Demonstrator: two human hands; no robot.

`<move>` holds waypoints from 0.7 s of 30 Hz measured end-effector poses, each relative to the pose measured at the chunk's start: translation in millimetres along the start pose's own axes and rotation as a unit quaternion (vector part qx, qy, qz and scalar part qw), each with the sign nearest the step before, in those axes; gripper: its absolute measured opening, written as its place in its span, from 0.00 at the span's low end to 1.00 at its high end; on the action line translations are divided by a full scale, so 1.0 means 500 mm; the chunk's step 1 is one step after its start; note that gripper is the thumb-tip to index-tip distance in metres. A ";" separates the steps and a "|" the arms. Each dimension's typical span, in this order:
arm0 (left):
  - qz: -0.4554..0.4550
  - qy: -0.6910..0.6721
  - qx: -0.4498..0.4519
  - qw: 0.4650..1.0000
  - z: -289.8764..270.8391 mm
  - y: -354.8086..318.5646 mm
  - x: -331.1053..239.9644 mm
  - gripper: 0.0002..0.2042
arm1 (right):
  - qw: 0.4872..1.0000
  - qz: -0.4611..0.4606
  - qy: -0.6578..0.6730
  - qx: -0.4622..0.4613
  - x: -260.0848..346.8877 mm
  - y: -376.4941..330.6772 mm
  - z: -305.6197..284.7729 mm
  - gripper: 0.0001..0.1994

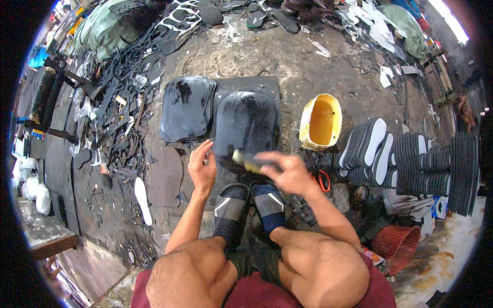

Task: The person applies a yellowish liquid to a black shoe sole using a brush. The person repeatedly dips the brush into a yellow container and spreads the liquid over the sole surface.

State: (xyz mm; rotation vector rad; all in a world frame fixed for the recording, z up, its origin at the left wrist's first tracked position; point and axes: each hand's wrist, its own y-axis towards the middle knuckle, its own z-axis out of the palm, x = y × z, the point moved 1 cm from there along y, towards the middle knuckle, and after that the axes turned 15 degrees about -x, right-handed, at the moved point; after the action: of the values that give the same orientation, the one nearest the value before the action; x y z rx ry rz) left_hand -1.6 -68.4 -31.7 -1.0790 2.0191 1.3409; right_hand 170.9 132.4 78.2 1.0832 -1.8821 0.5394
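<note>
My right hand (287, 172) is closed round the dark handle of a brush (239, 157), blurred by motion. The brush's pale head is over the near edge of a black, round-cornered sheet (246, 120) with whitish smears, lying on the ground in front of my feet. My left hand (203, 167) hovers just left of that sheet's near corner, fingers lightly curled and apart, with nothing in them. Farther left lies a stack of similar black sheets (186, 110), its top streaked with white. To the right stands a cut-open yellow tub (306, 123) with an amber-coloured inside.
Several stacks of dark soles (408, 164), some with white faces, stand at the right. A red basket (395, 246) lies below them, and orange-handled scissors (323, 179) near my right wrist. A white sole (143, 200) is on the left ground, under heaped black scraps (123, 97).
</note>
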 end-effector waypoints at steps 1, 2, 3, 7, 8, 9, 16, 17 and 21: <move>0.045 0.036 0.038 0.998 0.006 -0.002 -0.012 0.19 | 0.994 -0.008 0.060 -0.094 0.019 0.016 -0.055 0.16; 0.085 0.073 0.079 0.991 0.009 -0.007 -0.026 0.20 | 0.981 0.021 0.100 -0.164 0.033 0.031 -0.107 0.17; 0.112 0.029 0.124 0.986 0.025 -0.008 -0.041 0.22 | 0.964 0.018 0.161 -0.210 0.045 0.050 -0.145 0.16; 0.289 0.051 0.300 0.908 0.100 -0.005 -0.101 0.23 | 0.908 -0.047 0.210 -0.359 0.059 0.099 -0.233 0.15; 0.322 0.076 0.336 0.882 0.119 0.003 -0.108 0.24 | 0.903 -0.042 0.205 -0.375 0.055 0.104 -0.237 0.15; 0.354 0.102 0.369 0.854 0.134 0.015 -0.110 0.25 | 0.899 -0.053 0.215 -0.378 0.050 0.106 -0.235 0.15; 0.091 0.059 0.631 0.768 0.219 0.146 -0.064 0.16 | 0.845 0.053 0.273 -0.457 -0.011 0.086 -0.194 0.18; 0.045 0.060 0.676 0.733 0.231 0.167 -0.064 0.15 | 0.847 0.059 0.283 -0.446 -0.016 0.085 -0.190 0.18; 0.000 0.091 0.397 0.913 0.173 0.343 -0.067 0.14 | 0.834 0.068 0.291 -0.464 -0.020 0.082 -0.181 0.18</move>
State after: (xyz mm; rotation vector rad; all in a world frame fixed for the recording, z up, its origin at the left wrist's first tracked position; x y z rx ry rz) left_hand -125.4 58.1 49.9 -0.8160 2.3531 0.3134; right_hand 181.0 222.8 119.2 0.0996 -1.3736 -0.0306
